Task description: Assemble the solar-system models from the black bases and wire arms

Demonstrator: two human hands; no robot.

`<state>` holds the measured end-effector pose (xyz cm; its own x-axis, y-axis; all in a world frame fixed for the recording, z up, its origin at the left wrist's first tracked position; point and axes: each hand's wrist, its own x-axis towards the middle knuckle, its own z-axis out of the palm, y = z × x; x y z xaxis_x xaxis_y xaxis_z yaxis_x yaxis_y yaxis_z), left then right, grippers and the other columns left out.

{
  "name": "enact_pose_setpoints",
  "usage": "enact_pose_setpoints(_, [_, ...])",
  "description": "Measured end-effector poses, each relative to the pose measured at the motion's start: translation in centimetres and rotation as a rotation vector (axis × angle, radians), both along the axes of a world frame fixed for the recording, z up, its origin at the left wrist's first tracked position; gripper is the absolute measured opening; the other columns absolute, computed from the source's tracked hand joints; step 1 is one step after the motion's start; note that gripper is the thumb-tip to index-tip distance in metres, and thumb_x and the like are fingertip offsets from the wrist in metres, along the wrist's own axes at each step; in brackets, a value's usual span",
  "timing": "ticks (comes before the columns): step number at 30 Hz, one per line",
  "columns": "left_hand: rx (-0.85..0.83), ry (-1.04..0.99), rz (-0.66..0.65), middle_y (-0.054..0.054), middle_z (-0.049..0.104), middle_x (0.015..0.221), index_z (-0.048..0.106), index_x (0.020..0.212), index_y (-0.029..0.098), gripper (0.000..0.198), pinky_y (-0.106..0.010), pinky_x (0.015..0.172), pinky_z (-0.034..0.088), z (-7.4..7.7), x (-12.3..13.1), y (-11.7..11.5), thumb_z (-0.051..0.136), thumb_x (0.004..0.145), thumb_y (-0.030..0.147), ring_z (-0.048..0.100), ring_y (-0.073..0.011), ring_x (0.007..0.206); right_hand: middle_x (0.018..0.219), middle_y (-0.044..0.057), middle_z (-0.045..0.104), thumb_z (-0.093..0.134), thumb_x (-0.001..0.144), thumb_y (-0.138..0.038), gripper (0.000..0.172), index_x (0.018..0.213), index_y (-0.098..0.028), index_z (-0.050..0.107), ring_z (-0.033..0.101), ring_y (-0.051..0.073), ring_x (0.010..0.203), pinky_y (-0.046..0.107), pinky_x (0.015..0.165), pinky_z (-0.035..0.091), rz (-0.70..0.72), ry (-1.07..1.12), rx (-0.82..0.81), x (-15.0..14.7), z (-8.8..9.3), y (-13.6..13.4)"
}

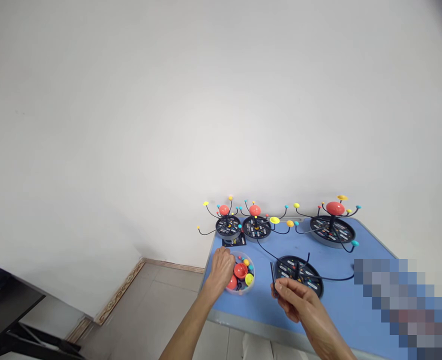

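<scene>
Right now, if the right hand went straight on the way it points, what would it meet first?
Probably the clear tub of coloured pieces; depth is unclear, so the right hand might pass above.

Tub [241,292] looked clear plastic, smooth. Red cup [240,271] inside tub was glossy plastic. Rod [273,272] right of tub looked smooth, plastic or metal unclear. Base [314,287] farther right of tub looked plastic, slight sheen. Tabletop [258,310] under tub was smooth, matt. Wall [221,110] behind tub looked matt.
</scene>
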<state>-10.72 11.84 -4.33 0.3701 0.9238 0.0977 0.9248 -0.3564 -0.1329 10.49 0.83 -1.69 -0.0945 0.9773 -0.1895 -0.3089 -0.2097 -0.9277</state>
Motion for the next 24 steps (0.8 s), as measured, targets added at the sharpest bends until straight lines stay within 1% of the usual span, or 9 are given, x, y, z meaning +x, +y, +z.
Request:
enact_pose_setpoints(3, [-0.007, -0.019, -0.028, -0.012, 0.068, 0.085, 0.072, 0.084, 0.014, 0.023, -0.036, 0.084, 0.042, -0.13, -0.18, 0.15, 0.054, 0.084, 0.0, 0.061, -0.0261, 0.093, 0.048, -0.006, 0.041, 0.076, 0.062, -0.065, 0.049, 0.061, -0.017, 0.066, 0.027, 0.008, 0.048, 0.025, 0.046, 0.018, 0.005, -0.003, 0.006, 0.02, 0.02, -0.06])
enact_pose_setpoints(8, [-0.008, -0.033, -0.027, -0.013, 0.067, 0.087, 0.072, 0.086, 0.013, 0.021, -0.037, 0.085, 0.041, -0.67, -0.2, 0.29, 0.054, 0.085, 0.001, 0.06, -0.0281, 0.097, 0.047, -0.006, 0.04, 0.076, 0.062, -0.064, 0.048, 0.06, -0.017, 0.065, 0.026, 0.007, 0.048, 0.024, 0.046, 0.018, 0.012, -0.008, -0.001, 0.01, -0.01, -0.03])
enact_pose_setpoints(12, [-0.008, -0.021, -0.049, -0.015, 0.068, 0.094, 0.071, 0.09, 0.013, 0.021, -0.038, 0.087, 0.042, -0.87, -0.32, 0.44, 0.053, 0.088, 0.003, 0.059, -0.029, 0.102, 0.049, -0.005, 0.042, 0.076, 0.062, -0.063, 0.047, 0.059, -0.018, 0.065, 0.028, 0.007, 0.048, 0.024, 0.046, 0.018, 0.02, -0.009, 0.004, 0.03, -0.04, -0.11])
enact_pose_setpoints(16, [-0.014, -0.004, -0.083, -0.016, 0.068, 0.096, 0.071, 0.091, 0.011, 0.026, -0.037, 0.088, 0.042, -0.72, -0.32, 0.53, 0.049, 0.087, -0.001, 0.06, -0.0281, 0.103, 0.05, -0.005, 0.043, 0.076, 0.063, -0.062, 0.046, 0.059, -0.018, 0.064, 0.028, 0.007, 0.048, 0.024, 0.046, 0.018, 0.015, -0.012, 0.001, 0.02, -0.12, -0.15])
enact_pose_setpoints(20, [-0.038, 0.003, -0.12, -0.015, 0.07, 0.097, 0.07, 0.097, 0.011, 0.029, -0.036, 0.091, 0.041, -0.43, -0.12, 0.44, 0.047, 0.086, -0.003, 0.061, -0.0265, 0.101, 0.051, -0.005, 0.045, 0.075, 0.065, -0.061, 0.045, 0.06, -0.018, 0.064, 0.029, 0.008, 0.049, 0.024, 0.046, 0.019, 0.018, -0.003, 0.003, -0.04, -0.2, -0.19])
enact_pose_setpoints(24, [-0.068, -0.004, -0.119, -0.016, 0.07, 0.096, 0.07, 0.097, 0.01, 0.03, -0.035, 0.089, 0.042, -0.02, 0.22, 0.28, 0.046, 0.085, -0.004, 0.063, -0.0275, 0.099, 0.048, -0.006, 0.044, 0.073, 0.066, -0.064, 0.047, 0.063, -0.018, 0.064, 0.03, 0.008, 0.047, 0.024, 0.046, 0.019, 0.015, 0.003, -0.003, -0.08, -0.25, -0.31])
